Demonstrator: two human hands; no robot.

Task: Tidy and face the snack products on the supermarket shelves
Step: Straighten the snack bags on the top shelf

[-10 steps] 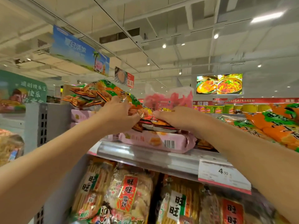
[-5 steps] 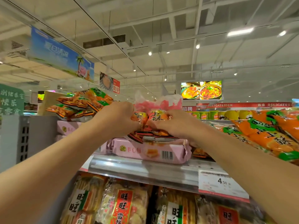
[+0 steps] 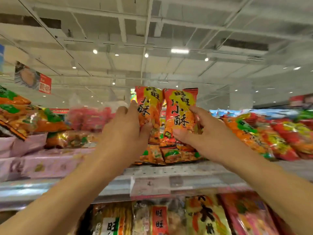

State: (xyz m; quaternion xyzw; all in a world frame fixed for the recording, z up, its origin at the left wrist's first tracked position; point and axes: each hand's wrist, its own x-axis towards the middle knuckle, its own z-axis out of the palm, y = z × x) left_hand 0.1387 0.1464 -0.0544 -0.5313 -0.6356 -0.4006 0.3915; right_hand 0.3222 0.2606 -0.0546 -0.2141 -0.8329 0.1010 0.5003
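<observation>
Head view: two upright orange-red snack packs [image 3: 166, 114], black characters facing out, one in each hand's closed grip.

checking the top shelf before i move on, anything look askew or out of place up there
Yes. Behind the two upright orange bags held by the left hand and right hand, the orange bags at far left lie heaped at odd angles on the pink boxes, not faced. The bags at right lean back in a slanted row.
</observation>
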